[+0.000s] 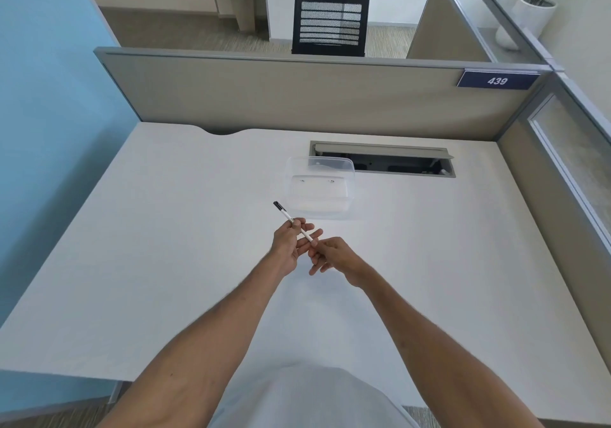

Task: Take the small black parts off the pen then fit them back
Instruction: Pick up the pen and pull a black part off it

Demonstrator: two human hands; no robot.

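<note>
Broadly, we work over a smooth white desk (165,229) walled by a grey fabric partition (297,97), with an open cable tray (383,163) sunk in its far side. Just beyond our hands sits a clear, rounded plastic container (319,189). Our left hand (289,246) clamps the slim white pen (297,226) mid-barrel, black cap (278,206) angled up and away, above the desk. Our right hand (330,255) pinches the pen's near end, fingertips together.
</note>
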